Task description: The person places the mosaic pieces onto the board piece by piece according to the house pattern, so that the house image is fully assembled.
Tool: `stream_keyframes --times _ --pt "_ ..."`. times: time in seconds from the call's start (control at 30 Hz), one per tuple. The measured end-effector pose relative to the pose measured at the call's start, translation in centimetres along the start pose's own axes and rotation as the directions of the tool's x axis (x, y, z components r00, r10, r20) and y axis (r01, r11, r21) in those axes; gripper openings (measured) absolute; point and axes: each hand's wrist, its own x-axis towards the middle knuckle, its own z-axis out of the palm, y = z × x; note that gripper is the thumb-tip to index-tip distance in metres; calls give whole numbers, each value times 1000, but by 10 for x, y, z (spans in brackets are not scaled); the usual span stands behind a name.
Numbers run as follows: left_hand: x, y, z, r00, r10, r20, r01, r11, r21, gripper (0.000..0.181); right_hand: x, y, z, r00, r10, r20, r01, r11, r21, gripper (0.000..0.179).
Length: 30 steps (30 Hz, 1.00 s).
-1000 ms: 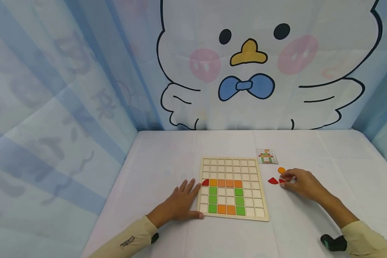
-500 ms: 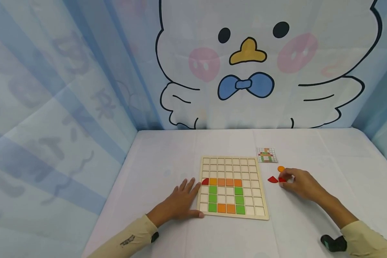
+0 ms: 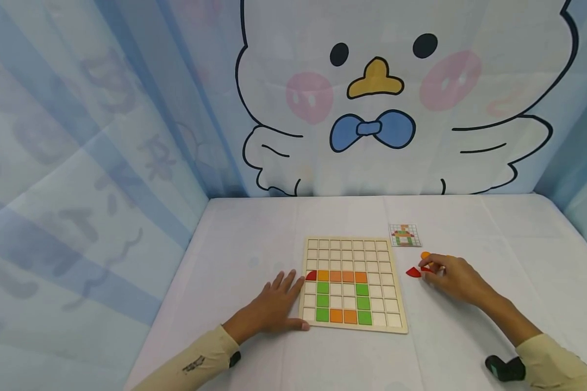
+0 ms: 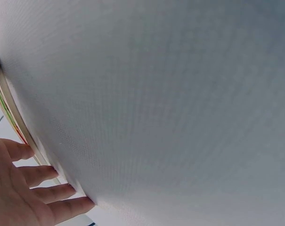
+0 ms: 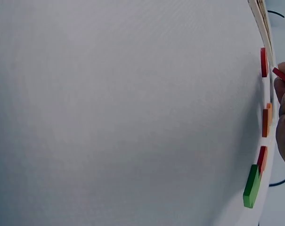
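Note:
My left hand (image 3: 276, 307) lies with fingers spread on the table at the left edge of a wooden grid board (image 3: 388, 288), thumb at its lower left corner. Green, orange and red tiles fill some of the board's cells, with a red quarter-round tile (image 3: 311, 275) at the left end of the orange row. To the right of the board, my right hand (image 3: 455, 278) pinches a red tile (image 5: 282, 76) between thumb and fingers, tilted just above the table. A second red quarter-round tile (image 3: 413, 272) lies beside those fingertips. Behind them sits an orange round tile (image 3: 425, 254), partly covered.
A small pattern card (image 3: 405, 235) lies past the board's upper right corner. The right wrist view shows a green tile (image 5: 251, 186) and an orange tile (image 5: 265, 122) on the table near the right hand. A curtain with a cartoon bird (image 3: 372, 174) hangs behind the table.
My right hand has shifted slightly up and left with the red tile, now covering more of the orange round tile. The left hand and board have stayed in place.

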Motion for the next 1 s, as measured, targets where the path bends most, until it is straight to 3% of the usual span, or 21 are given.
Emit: stream_keyframes --times 0.33,0.53,0.83,1.0 --pt "0 0 0 1000 0 -3 0 1000 -2 107 4 -12 -3 999 -15 29 12 995 101 21" --pt "0 0 1 1000 3 -8 -3 1000 4 107 7 -20 2 998 -56 19 54 994 90 17" --pt "0 -1 2 1000 7 -7 -7 1000 -1 107 13 -34 8 988 -22 150 -4 986 166 27" --pt "1 -2 2 1000 9 -9 -9 1000 -3 107 17 -40 12 984 -29 176 -8 979 204 30"
